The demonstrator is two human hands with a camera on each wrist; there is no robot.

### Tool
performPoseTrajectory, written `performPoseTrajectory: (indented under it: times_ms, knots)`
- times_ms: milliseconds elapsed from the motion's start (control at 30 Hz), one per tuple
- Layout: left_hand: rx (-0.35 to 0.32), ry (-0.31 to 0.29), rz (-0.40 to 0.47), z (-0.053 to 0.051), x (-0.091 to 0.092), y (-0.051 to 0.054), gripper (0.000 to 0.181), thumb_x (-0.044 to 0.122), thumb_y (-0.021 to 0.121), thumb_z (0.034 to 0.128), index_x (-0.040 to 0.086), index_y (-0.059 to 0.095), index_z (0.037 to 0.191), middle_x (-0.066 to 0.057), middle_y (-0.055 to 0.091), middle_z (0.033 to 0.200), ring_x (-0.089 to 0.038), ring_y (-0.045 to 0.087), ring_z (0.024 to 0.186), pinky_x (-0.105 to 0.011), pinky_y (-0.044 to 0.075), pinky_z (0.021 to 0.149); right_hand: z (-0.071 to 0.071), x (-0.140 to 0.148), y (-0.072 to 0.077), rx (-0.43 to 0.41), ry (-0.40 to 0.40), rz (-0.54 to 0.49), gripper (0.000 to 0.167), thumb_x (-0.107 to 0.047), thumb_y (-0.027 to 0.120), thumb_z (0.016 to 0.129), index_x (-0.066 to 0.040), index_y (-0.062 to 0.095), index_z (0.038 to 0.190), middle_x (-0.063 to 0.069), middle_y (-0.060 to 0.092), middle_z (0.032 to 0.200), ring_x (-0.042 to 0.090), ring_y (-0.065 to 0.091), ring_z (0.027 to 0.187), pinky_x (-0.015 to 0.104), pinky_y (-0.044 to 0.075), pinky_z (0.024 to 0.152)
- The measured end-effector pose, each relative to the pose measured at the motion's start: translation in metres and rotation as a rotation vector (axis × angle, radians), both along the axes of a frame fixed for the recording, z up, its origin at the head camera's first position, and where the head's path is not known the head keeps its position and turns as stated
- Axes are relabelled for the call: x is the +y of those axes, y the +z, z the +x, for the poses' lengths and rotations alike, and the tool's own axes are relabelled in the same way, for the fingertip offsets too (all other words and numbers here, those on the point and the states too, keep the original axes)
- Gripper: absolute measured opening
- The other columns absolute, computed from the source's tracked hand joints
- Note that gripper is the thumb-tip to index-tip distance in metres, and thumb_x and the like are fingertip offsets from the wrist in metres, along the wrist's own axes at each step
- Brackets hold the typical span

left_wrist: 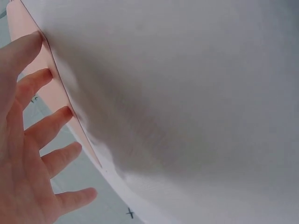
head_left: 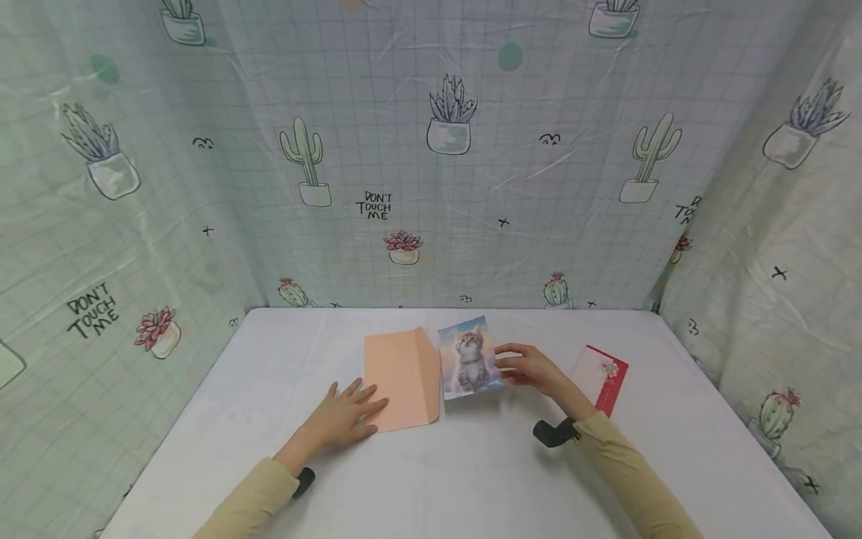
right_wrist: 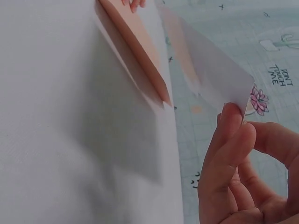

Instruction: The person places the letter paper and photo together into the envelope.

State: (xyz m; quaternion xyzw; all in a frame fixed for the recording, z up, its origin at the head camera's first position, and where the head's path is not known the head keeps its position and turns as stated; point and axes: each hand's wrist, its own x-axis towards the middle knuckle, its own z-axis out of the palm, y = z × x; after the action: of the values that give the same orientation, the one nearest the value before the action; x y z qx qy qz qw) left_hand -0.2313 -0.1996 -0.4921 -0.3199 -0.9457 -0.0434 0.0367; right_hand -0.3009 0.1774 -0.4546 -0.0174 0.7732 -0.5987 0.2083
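Kitten card (head_left: 469, 357) was held up off the white worktop (head_left: 431, 486), approx. centre, just R of the peach envelope (head_left: 393, 367). Long axis ran near-to-far, top leaning slightly L; kitten's head pointed to the far side, pic facing the head cam. Right grip (head_left: 528, 365) — a person's bare hand — pinched the card at its R edge, thumb against fingers.

Envelope lay w/ its long axis near-to-far too, flap (head_left: 427, 378) side toward the card. Left grip (head_left: 343, 413), also bare, was spread w/ fingertips on the envelope's near-L part.

Hard to see: whether card's L edge met the flap — can't tell. R wrist view gave only the card's pale back, far end blurry; L wrist view cut the envelope to a thin sliver. Red-and-white card (head_left: 604, 376) w/ a flower, over on the R, was partly hidden behind the R forearm; its print was too small to read.

Container: envelope only; its inside couldn't be made out, so contents unknown.
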Motion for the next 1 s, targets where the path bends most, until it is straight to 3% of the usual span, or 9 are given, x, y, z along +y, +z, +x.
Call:
performPoseTrajectory:
  times_ms: [200,367,533,767,1000]
  knots:
    - [-0.022,0.01,-0.034,-0.002,0.001,0.002,0.046,0.04,0.055,0.0853,0.021,0.051,0.127,-0.013,0.047,0.133,-0.042,0.035,0.127,-0.068,0.025,0.093,-0.003,-0.008,-0.001,0.059,0.089,-0.021,0.044,-0.029,0.065,0.08,-0.006,0.055,0.115,0.004,0.065,0.092,0.01,0.065,0.074,0.021,0.052,0.061]
    - [-0.041,0.019,-0.047,-0.004,0.001,0.001,0.047,0.041,0.054,0.0853,0.022,0.051,0.127,-0.012,0.046,0.134,-0.041,0.034,0.127,-0.068,0.025,0.094,-0.001,-0.023,0.001,0.036,0.048,0.042,0.041,-0.021,0.062,0.083,-0.002,0.053,0.118,0.007,0.066,0.096,0.01,0.065,0.075,0.027,0.053,0.068]
    - [-0.043,0.011,-0.022,-0.004,0.003,0.002,0.046,0.04,0.055,0.0853,0.021,0.051,0.127,-0.013,0.046,0.134,-0.042,0.034,0.127,-0.069,0.025,0.093,0.009,-0.034,0.017,0.054,0.044,0.07,0.036,-0.014,0.057,0.086,0.003,0.052,0.118,0.007,0.066,0.093,0.009,0.064,0.072,0.03,0.053,0.069]
    - [-0.056,0.029,-0.039,-0.007,0.002,0.0,0.048,0.044,0.053,0.0852,0.024,0.05,0.128,-0.011,0.045,0.136,-0.04,0.033,0.129,-0.068,0.024,0.094,-0.006,-0.042,-0.005,0.063,0.032,0.067,0.036,-0.017,0.062,0.083,0.0,0.056,0.114,0.01,0.065,0.097,0.01,0.065,0.073,0.026,0.054,0.064]
    - [-0.07,0.038,-0.032,-0.006,0.001,0.001,0.048,0.044,0.054,0.0848,0.023,0.049,0.128,-0.011,0.044,0.136,-0.04,0.033,0.129,-0.068,0.024,0.094,-0.011,-0.054,-0.011,0.073,0.032,0.081,0.034,-0.017,0.064,0.081,-0.002,0.058,0.112,0.01,0.066,0.095,0.011,0.066,0.072,0.028,0.054,0.062]
